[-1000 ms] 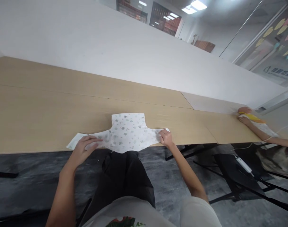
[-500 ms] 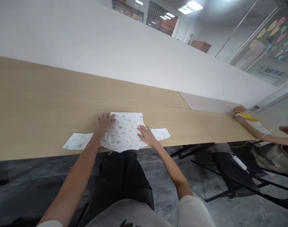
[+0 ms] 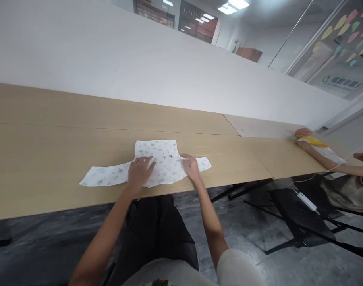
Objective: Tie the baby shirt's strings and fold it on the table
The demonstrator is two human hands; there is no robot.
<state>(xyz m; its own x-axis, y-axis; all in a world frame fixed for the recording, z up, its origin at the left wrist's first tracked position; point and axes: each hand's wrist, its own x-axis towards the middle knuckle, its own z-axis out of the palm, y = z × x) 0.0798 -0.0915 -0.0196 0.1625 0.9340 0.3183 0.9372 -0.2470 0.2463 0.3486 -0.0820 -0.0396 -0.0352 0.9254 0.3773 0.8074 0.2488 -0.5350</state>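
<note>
A small white long-sleeved shirt (image 3: 162, 155) with a scattered print lies flat near the table's front edge. Its sleeves stick out to both sides, the left one (image 3: 105, 176) longer in view than the right. My left hand (image 3: 139, 172) rests on the shirt's lower left part, open, fingers spread over the cloth. At the right side, where body and sleeve meet, my right hand (image 3: 191, 167) touches the fabric with its fingers stretched out. It covers part of the right sleeve (image 3: 204, 163).
The long wooden table (image 3: 50, 147) runs along a white partition (image 3: 139, 71). At the far right, another person's hand (image 3: 303, 145) is on a doll-like thing with yellow and white cloth (image 3: 317, 142). A black folding chair (image 3: 297, 214) holding a white power strip (image 3: 307, 201) stands there.
My left hand has moved down from the shirt's upper left corner to its lower left. My right hand has shifted slightly right to the sleeve joint. More of the left sleeve shows.
</note>
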